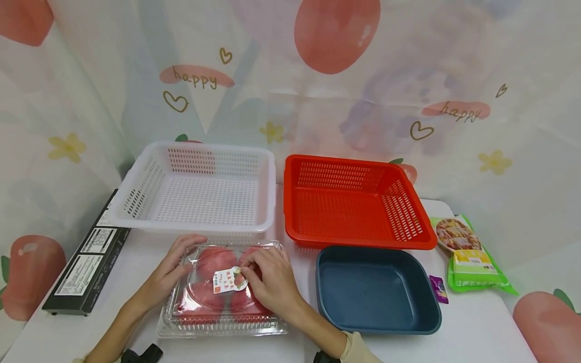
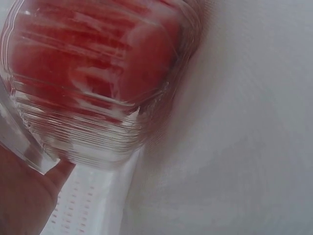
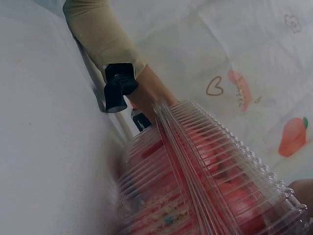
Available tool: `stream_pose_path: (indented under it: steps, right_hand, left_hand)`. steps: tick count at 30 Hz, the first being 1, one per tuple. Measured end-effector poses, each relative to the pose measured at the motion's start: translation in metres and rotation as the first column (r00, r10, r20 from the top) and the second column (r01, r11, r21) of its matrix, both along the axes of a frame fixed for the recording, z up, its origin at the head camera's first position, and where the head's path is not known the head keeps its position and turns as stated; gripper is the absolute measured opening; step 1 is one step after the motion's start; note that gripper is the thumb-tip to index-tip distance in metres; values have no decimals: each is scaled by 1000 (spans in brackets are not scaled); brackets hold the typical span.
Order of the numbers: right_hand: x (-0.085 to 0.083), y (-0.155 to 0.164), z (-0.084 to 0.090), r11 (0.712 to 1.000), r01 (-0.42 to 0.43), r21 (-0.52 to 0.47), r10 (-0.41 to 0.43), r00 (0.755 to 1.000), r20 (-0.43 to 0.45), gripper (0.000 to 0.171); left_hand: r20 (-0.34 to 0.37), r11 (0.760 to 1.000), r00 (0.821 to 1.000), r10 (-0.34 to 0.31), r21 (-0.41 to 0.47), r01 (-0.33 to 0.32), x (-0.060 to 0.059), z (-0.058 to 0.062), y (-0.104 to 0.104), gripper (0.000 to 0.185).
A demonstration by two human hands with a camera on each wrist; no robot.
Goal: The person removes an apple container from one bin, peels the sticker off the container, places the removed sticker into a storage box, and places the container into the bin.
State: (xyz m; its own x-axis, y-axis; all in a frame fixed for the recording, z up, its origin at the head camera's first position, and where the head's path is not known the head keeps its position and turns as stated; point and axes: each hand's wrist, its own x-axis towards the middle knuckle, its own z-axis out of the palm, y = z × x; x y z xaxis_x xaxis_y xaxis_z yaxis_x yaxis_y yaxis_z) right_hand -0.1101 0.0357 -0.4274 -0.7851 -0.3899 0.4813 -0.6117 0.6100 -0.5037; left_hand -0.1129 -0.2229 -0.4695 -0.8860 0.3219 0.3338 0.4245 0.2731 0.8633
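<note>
A clear plastic clamshell box (image 1: 199, 315) with several round red items (image 1: 218, 259) inside sits at the front of the table. My left hand (image 1: 156, 277) rests against its far left corner, fingers along the back edge and thumb over the lid. In the left wrist view, a fingertip touches the ribbed side of the box (image 2: 88, 132). On top of the lid, my right hand (image 1: 274, 275) pinches the right end of a white printed label (image 1: 224, 281) between thumb and fingers. The right wrist view shows the box's ribbed sides (image 3: 215, 142), with the label hidden there.
Behind the box stands a white perforated basket (image 1: 122, 214), with a red basket (image 1: 358, 242) to its right. A dark blue tub (image 1: 376, 325) is right of the box. A long black box (image 1: 86, 267) lies left; a green food packet (image 1: 476, 267) and small purple packet (image 1: 439, 290) lie right.
</note>
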Motion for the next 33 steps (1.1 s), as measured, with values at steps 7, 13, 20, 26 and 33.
stream_pose_path:
  steps: [7,13,20,26,33]
  right_hand:
    - [1,0,0,1000,2,-10,-1,1000,8,8]
    - [1,0,0,1000,-3,-15,3,1000,18,8]
    - [0,0,0,1000,-2,-2,2,1000,-13,8]
    - [1,0,-1,1000,-3,13,3,1000,-19,8]
    - [1,0,0,999,-8,37,9,1000,-28,5]
  left_hand:
    - [6,1000,1000,-9,11,9,0,-1,0,62]
    - [10,1000,1000,-5,19,5,0,-1,0,62]
    - [16,1000,1000,0,30,0,1,2,2,61]
    - [21,999,1000,-1,38,0,1,2,2,62]
    - [17,1000,1000,6,21,-7,1,2,1,62]
